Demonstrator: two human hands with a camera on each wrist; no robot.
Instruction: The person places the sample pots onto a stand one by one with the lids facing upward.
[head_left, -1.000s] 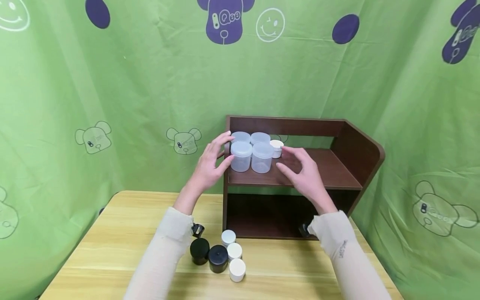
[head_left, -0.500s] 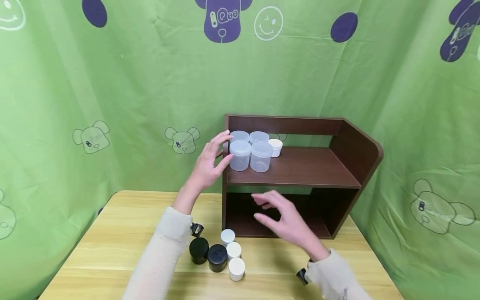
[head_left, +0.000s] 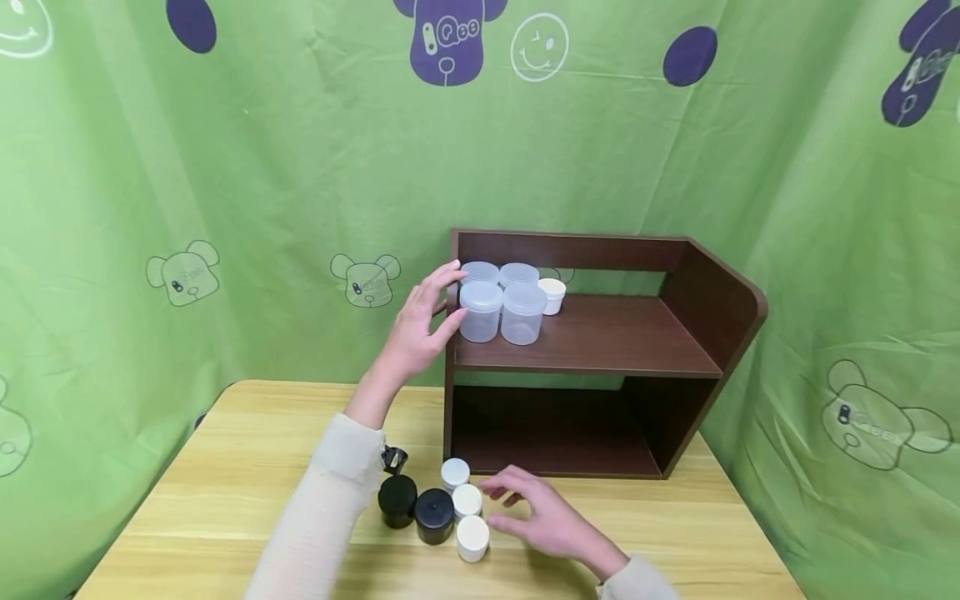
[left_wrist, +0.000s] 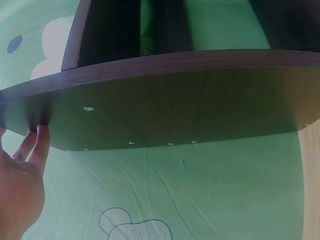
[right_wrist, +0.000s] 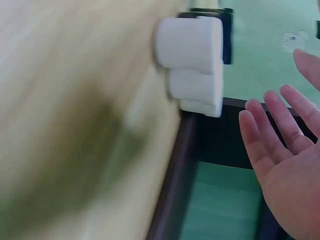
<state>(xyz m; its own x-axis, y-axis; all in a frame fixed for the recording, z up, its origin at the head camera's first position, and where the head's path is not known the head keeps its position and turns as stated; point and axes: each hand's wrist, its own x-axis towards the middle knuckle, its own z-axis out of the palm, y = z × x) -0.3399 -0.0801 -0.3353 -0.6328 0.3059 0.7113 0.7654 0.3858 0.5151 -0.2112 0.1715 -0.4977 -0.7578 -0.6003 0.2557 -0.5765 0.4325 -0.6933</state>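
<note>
I am counting four clear lidded jars [head_left: 501, 306] and one small white jar [head_left: 552, 295] on the upper board of the dark wooden shelf [head_left: 600, 350], with three white jars [head_left: 467, 508] and two black jars [head_left: 417, 508] standing on the table [head_left: 225, 500]. My left hand [head_left: 420, 325] is lying open, fingers straight against the shelf's left edge, the clear jars just past its fingertips. My right hand [head_left: 543, 517] is hovering open with relaxed fingers, the white jars just beside its fingertips, gripping nothing. I cannot tell what the jars contain.
</note>
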